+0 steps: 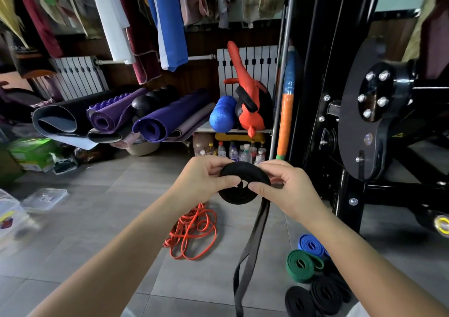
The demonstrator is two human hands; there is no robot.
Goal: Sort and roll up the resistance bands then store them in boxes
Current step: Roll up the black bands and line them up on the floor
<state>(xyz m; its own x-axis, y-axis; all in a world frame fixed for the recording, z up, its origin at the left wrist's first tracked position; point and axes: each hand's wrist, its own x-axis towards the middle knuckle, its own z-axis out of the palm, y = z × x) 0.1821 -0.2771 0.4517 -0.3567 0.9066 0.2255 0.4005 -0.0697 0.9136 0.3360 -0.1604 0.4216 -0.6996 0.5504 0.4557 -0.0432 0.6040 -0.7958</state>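
A black resistance band [240,195] is partly wound into a flat coil held in mid-air at the centre. My left hand [201,180] grips the coil's left side, thumb on its face. My right hand [289,190] pinches the right side. The band's loose tail [247,261] hangs down toward the floor. A tangle of thin orange bands [194,234] lies on the tiles below. Rolled bands lie at the lower right: a blue one [311,244], a green one [303,265] and black ones [320,295].
Clear plastic boxes [46,199] lie on the floor at the left. A black gym machine [364,122] fills the right side. Rolled mats [150,120], a blue roller [222,115] and bottles [233,150] stand along the far wall under hanging clothes.
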